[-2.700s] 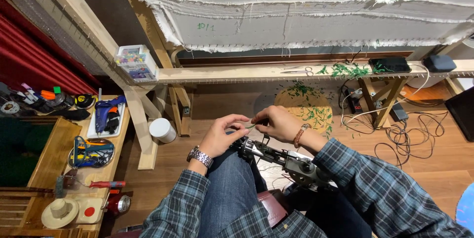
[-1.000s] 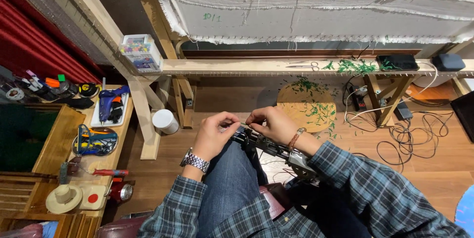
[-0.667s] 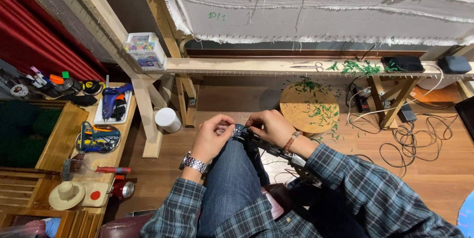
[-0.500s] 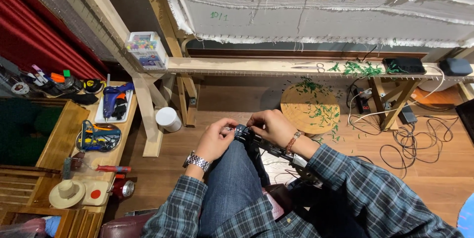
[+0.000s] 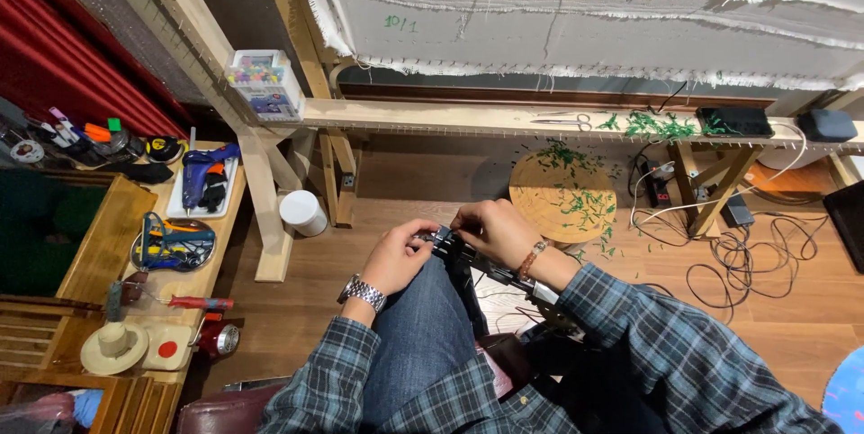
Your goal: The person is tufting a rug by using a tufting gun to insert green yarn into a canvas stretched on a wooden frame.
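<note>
Frayed cloth [image 5: 585, 29], bare wooden frame [image 5: 504, 119]

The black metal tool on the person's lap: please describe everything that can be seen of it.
The black metal tool is long and narrow, with silver parts near its rear end. It lies slanted across the lap, above the blue jeans. The left hand pinches its front tip, and the right hand covers it from above. Its rear runs under the right plaid sleeve. Fine details are too small to tell.

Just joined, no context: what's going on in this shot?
A seated person holds a black metal tool across their lap. Both hands meet at its front end: the left hand pinches near the tip and the right hand grips from above. Ahead sits a round wooden stool strewn with green yarn scraps, below a wooden frame with stretched cloth.
</note>
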